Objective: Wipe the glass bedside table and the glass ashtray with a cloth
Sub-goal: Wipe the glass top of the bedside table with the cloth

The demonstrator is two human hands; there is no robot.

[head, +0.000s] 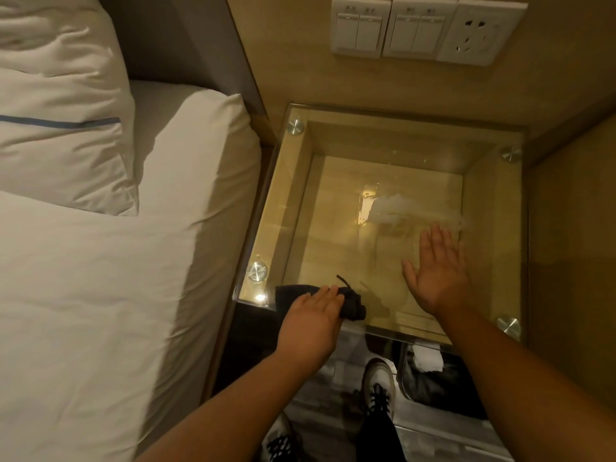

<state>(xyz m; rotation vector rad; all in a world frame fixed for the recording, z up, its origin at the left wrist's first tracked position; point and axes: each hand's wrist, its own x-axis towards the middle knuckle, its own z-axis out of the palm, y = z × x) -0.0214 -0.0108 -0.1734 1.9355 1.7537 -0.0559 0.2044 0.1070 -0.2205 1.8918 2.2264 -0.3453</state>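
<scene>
the glass table [290, 208] stands in a wooden corner just beside the bed [100, 295], its clear top held on four round metal studs [295, 127] at the corners; through the glass a wooden box-like base shows, with pale reflections near the middle; the left hand [311, 316] lies palm down on a dark cloth [350, 303] at the near left edge of the glass, fingers together and flat, pressing the cloth rather than gripping it; part of the cloth sticks out beyond the fingertips and a thin strand of it points up toward the table's middle; the right hand [440, 271] rests flat on the glass on the near right part, well apart from the cloth, fingers spread wide and holding nothing; both forearms are bare; the ashtray does not show on the table top, and i cannot tell whether it is anywhere in view; on the wall behind the table a row of switches [390, 28] sits beside a socket [476, 35]; a white pillow [60, 105] with a blue stripe lies at the head of the bed, over white sheets; below the table's near edge two shoes [378, 385] with dark laces stand on the floor, and a dark bin [443, 385] with a bit of white paper in it sits just right of them.
</scene>
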